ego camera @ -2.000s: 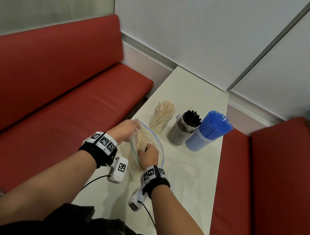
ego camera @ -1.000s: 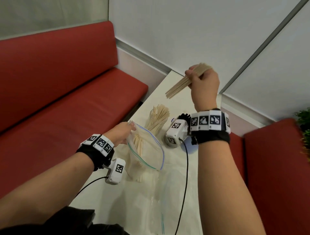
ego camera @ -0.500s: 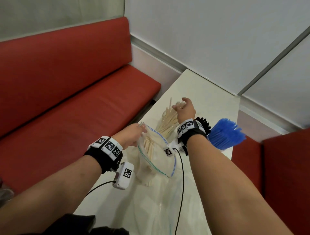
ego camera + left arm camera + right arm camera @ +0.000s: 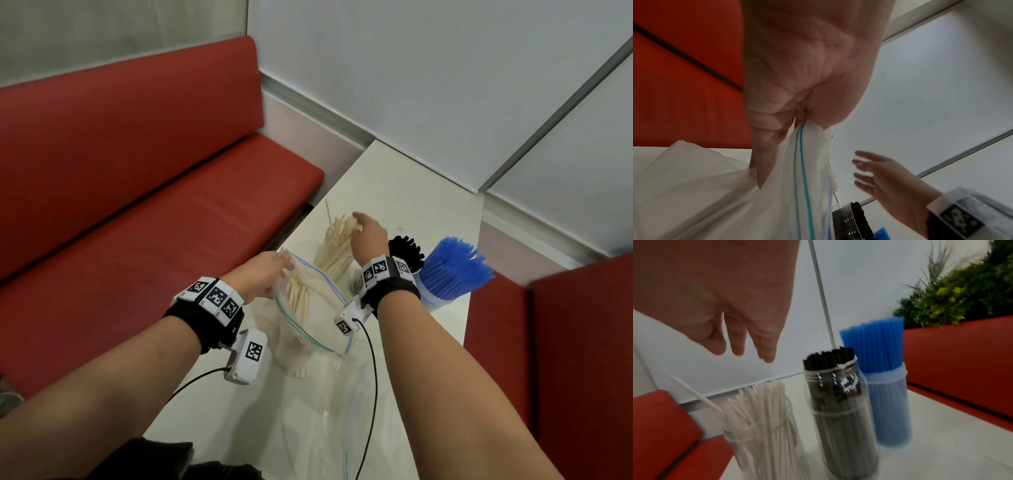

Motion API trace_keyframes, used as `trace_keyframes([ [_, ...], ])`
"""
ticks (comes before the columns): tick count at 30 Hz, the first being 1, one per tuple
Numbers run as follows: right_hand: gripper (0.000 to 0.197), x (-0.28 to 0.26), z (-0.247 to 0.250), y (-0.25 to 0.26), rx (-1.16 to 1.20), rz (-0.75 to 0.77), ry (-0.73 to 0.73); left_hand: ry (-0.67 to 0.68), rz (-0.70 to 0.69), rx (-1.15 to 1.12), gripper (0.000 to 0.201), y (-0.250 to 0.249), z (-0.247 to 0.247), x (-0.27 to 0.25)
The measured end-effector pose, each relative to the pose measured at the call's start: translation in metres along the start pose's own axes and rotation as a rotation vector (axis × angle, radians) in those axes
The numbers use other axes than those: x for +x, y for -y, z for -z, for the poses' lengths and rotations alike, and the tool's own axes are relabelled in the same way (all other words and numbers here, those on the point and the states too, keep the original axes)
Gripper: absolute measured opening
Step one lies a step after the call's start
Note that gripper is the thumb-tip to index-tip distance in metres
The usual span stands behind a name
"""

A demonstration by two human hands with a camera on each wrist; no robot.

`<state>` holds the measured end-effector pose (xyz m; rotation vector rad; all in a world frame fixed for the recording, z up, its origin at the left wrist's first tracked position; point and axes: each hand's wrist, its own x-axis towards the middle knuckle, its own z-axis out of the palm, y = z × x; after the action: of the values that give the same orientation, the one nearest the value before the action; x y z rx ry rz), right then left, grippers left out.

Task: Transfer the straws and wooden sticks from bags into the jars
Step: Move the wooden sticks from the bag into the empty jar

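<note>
While the zip bag (image 4: 310, 308) stands open on the white table (image 4: 411, 192) with wooden sticks (image 4: 298, 299) inside, the left hand (image 4: 262, 275) pinches its rim, thumb and fingers curled on the plastic. Just beyond, the stick jar (image 4: 334, 253) is full, and above it hovers the right hand (image 4: 368, 236), fingers straight and holding nothing. The right wrist view alone shows the row clearly: sticks, black straws (image 4: 830, 358), blue straws (image 4: 875, 344).
</note>
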<state>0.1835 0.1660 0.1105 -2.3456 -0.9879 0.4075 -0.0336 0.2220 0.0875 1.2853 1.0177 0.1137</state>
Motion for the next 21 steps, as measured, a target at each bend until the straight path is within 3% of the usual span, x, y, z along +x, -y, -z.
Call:
trace_keyframes([
  [2,0.064,0.002,0.005,0.017,-0.082,0.182,-0.059,0.007,0.002,0.000,0.036,0.001,-0.002,-0.001],
  [4,0.077,0.004,0.002,0.036,-0.333,0.356,-0.057,0.015,0.005,0.002,0.037,0.002,-0.004,-0.003],
  [7,0.086,0.007,-0.014,0.055,-0.672,0.467,-0.082,0.022,0.008,0.001,0.038,0.003,-0.005,-0.005],
  [10,0.084,0.019,-0.037,0.048,-0.841,0.442,0.001,0.025,0.011,-0.008,0.039,0.005,-0.002,-0.008],
  [14,0.059,0.030,-0.050,0.018,-0.986,0.154,0.305,0.006,0.011,-0.022,0.037,0.012,0.005,-0.009],
  [16,0.054,0.027,-0.051,0.010,-0.954,0.134,0.295,0.001,0.014,-0.023,0.036,0.015,0.008,-0.010],
  [18,0.052,0.020,-0.045,0.015,-0.807,0.229,0.150,-0.002,0.014,-0.023,0.036,0.016,0.009,-0.011],
  [21,0.045,0.002,-0.026,0.040,-0.258,0.216,-0.056,-0.017,0.009,-0.012,0.036,0.014,0.010,-0.012],
])
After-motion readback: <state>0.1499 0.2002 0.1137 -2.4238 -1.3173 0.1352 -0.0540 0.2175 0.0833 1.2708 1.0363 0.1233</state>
